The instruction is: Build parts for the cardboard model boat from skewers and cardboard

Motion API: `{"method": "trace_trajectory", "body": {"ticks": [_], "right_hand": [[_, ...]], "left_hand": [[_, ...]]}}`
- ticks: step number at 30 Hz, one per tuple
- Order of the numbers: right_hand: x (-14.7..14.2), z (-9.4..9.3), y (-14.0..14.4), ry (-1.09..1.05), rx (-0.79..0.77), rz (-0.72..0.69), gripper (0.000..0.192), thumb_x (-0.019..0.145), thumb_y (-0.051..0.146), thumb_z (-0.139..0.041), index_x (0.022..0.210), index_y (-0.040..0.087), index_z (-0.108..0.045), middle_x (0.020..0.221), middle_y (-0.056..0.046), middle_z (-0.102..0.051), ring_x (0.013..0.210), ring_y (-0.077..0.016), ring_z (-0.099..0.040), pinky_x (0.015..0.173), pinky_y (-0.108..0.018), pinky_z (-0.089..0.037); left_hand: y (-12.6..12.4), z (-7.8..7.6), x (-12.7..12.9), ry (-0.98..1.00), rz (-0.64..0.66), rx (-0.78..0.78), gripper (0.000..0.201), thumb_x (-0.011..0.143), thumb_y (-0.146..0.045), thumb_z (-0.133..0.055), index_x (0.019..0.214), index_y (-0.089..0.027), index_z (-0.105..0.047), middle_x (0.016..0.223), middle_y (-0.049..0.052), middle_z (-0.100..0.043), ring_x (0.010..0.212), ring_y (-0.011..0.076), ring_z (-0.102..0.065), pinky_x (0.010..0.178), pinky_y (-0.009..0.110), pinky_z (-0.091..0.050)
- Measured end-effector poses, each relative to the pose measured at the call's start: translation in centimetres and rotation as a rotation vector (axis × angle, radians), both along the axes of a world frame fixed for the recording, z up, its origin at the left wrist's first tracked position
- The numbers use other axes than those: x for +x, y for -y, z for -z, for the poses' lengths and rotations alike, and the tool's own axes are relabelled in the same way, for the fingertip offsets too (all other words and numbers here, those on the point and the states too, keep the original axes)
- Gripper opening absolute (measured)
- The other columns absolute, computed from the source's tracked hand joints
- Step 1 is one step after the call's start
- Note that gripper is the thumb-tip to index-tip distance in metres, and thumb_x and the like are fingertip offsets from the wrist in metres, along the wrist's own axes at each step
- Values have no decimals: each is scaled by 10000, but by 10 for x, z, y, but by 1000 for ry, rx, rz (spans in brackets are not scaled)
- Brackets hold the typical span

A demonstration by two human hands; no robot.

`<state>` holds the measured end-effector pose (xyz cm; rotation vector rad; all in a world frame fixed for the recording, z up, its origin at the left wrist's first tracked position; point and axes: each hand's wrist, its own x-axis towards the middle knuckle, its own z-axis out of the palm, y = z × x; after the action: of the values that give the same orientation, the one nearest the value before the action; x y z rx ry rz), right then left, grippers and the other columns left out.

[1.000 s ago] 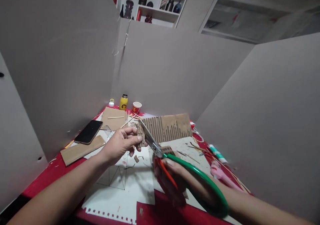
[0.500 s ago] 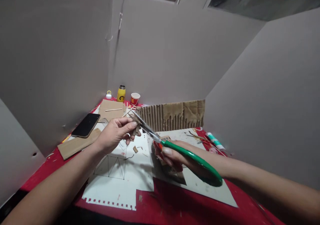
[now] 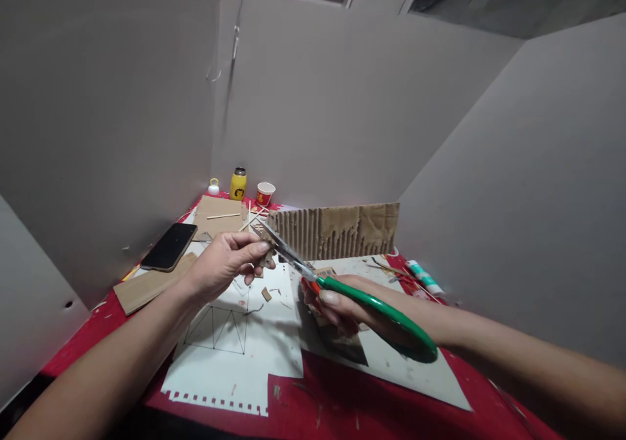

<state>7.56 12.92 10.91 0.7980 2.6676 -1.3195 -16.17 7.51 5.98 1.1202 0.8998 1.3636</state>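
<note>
My left hand pinches a small piece of brown cardboard above the table. My right hand grips green-handled scissors, whose metal blades point up-left and close on that small piece. A large corrugated cardboard sheet stands just behind the blades. Under my hands lies a white sheet with a pencilled truss drawing, with small cardboard scraps on it.
A black phone and flat cardboard pieces lie at the left. A yellow bottle, a red paper cup and thin wooden sticks sit at the back. A glue tube lies right. Grey panels wall in the red table.
The view tilted down, so the shelf left the frame. My right hand with the scissors moved away from me and the blades closed further on the piece in my left hand.
</note>
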Motion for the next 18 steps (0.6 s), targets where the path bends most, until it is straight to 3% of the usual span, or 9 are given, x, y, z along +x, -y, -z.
{"method": "trace_trajectory", "body": {"ticks": [10, 18], "right_hand": [[-7, -3, -6, 21, 8, 26, 561, 869, 730, -368, 714, 193, -428, 633, 24, -438, 505, -80, -396, 470, -231, -370], [-22, 3, -40, 52, 67, 2, 552, 839, 719, -440, 692, 186, -448, 546, 50, -426, 418, -69, -398, 397, -208, -345]], "left_hand": [[-4, 1, -2, 44, -14, -33, 211, 773, -310, -722, 686, -129, -656, 617, -3, -623, 477, 59, -526, 449, 193, -359], [-22, 14, -16, 84, -49, -72, 205, 742, -306, -745, 723, -120, -661, 641, 13, -646, 479, 60, -528, 438, 182, -379]]}}
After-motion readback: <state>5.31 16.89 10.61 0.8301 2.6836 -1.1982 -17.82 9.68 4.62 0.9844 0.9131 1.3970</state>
